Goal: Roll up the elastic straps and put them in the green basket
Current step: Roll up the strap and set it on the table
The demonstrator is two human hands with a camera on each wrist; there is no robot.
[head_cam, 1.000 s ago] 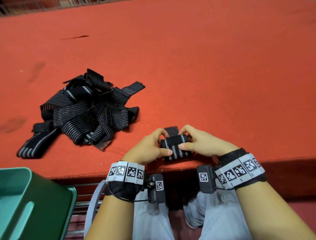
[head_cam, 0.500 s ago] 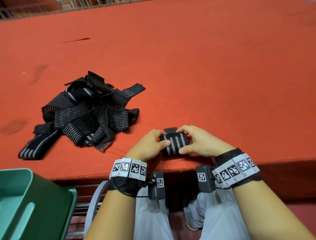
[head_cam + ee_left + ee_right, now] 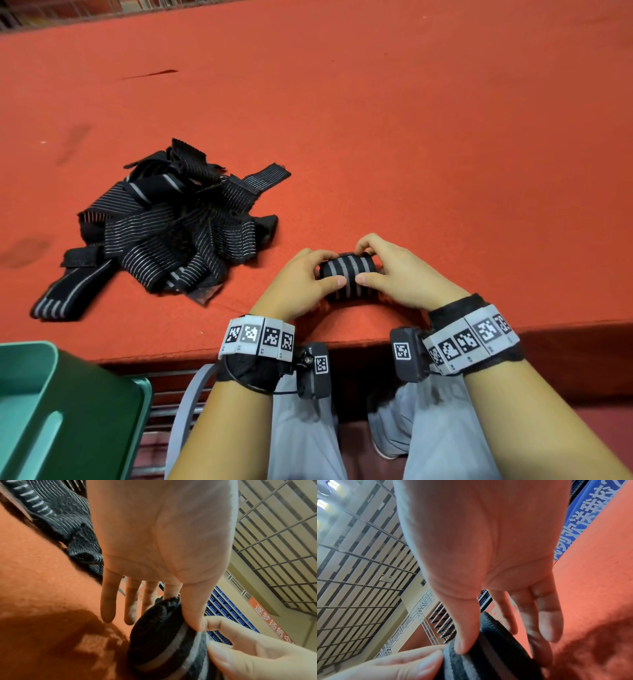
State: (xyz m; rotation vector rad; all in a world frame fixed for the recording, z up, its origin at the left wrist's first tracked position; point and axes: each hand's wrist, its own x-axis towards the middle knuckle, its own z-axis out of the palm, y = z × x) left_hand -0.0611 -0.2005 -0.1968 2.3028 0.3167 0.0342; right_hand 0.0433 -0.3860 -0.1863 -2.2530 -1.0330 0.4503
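Low in the frame's centre, near the counter (image 3: pixel 445 137) edge, the left hand (image 3: pixel 301 284) and right hand (image 3: pixel 397 274) both pinch the rolled strap (image 3: pixel 347 277), thumbs on top. To finish well, keep it tight before carrying it to the green basket (image 3: pixel 68 411) at lower left; the loose straps (image 3: pixel 164 233) wait at centre left.

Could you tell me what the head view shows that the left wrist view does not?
Only the head view shows the green basket at lower left, beyond the near edge of the red table, and the whole pile of loose straps. Only the left wrist view shows the coiled end of the rolled strap and the left palm. Both show the left hand and right hand gripping that roll with thumbs on top.
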